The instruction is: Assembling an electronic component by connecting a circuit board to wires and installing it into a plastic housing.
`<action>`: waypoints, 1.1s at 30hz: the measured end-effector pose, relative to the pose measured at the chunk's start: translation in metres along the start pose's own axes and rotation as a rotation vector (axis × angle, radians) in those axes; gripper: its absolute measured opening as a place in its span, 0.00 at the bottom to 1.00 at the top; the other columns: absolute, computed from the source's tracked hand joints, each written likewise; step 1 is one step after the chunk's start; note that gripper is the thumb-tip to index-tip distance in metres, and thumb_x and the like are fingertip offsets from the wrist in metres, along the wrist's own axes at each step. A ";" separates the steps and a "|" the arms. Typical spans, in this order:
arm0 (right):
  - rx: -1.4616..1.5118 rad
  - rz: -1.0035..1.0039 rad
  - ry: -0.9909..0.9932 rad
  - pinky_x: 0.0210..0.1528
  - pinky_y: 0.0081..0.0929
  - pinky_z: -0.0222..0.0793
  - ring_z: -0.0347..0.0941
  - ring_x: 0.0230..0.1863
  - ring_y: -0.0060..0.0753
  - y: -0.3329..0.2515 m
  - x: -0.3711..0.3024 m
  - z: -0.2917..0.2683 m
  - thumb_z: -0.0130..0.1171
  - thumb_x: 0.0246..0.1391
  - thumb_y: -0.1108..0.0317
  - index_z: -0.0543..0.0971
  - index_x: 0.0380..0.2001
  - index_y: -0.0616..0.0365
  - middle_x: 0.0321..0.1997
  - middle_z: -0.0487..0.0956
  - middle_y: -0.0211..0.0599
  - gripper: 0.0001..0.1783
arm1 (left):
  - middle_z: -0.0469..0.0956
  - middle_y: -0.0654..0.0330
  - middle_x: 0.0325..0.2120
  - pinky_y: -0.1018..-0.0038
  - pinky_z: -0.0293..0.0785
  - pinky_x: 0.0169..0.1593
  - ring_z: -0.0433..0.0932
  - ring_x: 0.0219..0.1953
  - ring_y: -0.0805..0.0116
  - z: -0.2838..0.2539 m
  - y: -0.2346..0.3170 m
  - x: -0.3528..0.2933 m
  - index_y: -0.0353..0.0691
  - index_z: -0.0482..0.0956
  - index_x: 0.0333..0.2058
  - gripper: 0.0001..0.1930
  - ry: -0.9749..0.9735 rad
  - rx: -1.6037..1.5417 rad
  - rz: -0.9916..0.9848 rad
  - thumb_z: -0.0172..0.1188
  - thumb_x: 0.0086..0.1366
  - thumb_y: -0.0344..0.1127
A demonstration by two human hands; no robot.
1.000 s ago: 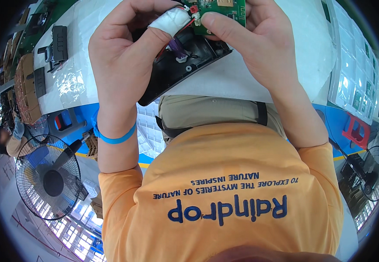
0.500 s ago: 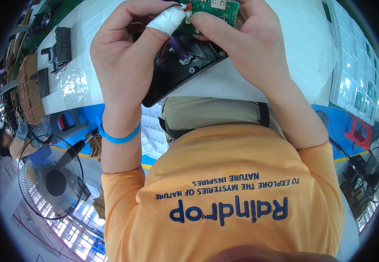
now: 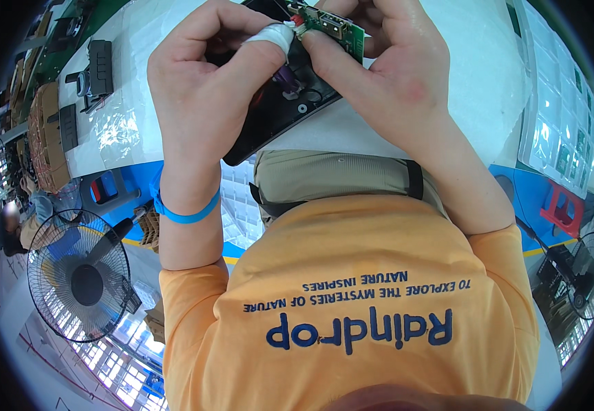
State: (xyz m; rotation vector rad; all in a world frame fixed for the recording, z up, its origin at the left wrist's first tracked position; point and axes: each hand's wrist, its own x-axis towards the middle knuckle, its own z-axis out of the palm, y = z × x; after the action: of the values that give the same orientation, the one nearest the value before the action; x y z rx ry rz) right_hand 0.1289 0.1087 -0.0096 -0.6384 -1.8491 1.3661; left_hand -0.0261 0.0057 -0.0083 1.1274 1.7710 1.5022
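Note:
Between my hands, over the table, a green circuit board (image 3: 352, 42) is tilted with its edge connectors toward me. My right hand (image 3: 393, 79) pinches the board between thumb and fingers. My left hand (image 3: 204, 89), its thumb wrapped in white covering, closes at the board's left edge on a small white plug (image 3: 300, 29) with red wire; the exact grip is partly hidden. Beneath both hands lies a black plastic housing (image 3: 266, 120), slanted at the table's front edge. A purple wire bundle (image 3: 287, 79) lies inside it.
At the left of the white-covered table (image 3: 129, 103) stand black plastic parts (image 3: 98, 68). A clear compartment tray (image 3: 557, 116) with green boards lies at the right. A fan (image 3: 84, 281) is at lower left, a red stool (image 3: 563, 209) at right.
The board has tipped from nearly face-on to edge-on and turned slightly. My left hand has shifted a little right, its thumb closer to the plug.

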 end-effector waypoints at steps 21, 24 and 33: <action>0.163 0.009 -0.070 0.41 0.19 0.80 0.80 0.39 0.18 0.017 -0.004 -0.002 0.66 0.54 0.77 0.74 0.41 0.67 0.40 0.81 0.39 0.14 | 0.81 0.65 0.32 0.86 0.71 0.40 0.76 0.34 0.82 -0.005 0.002 -0.002 0.33 0.82 0.37 0.06 0.025 0.084 0.038 0.62 0.61 0.22; 0.417 -0.876 -0.001 0.41 0.19 0.80 0.80 0.40 0.20 0.053 0.014 0.006 0.66 0.55 0.76 0.74 0.42 0.68 0.42 0.81 0.40 0.14 | 0.82 0.64 0.34 0.85 0.72 0.43 0.78 0.36 0.80 -0.011 0.003 0.006 0.32 0.83 0.40 0.09 -0.068 0.103 0.091 0.61 0.61 0.21; -0.002 -0.256 -0.028 0.44 0.22 0.78 0.79 0.48 0.25 0.023 -0.006 -0.005 0.66 0.55 0.78 0.75 0.50 0.61 0.48 0.81 0.37 0.20 | 0.79 0.69 0.26 0.85 0.69 0.33 0.72 0.29 0.83 -0.004 0.011 0.008 0.34 0.85 0.38 0.12 0.002 0.064 0.089 0.64 0.53 0.20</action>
State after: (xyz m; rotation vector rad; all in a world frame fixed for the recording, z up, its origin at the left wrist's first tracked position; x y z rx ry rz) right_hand 0.1359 0.1138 -0.0323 -0.3695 -1.8811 1.2094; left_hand -0.0305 0.0113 0.0041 1.2520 1.8028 1.5074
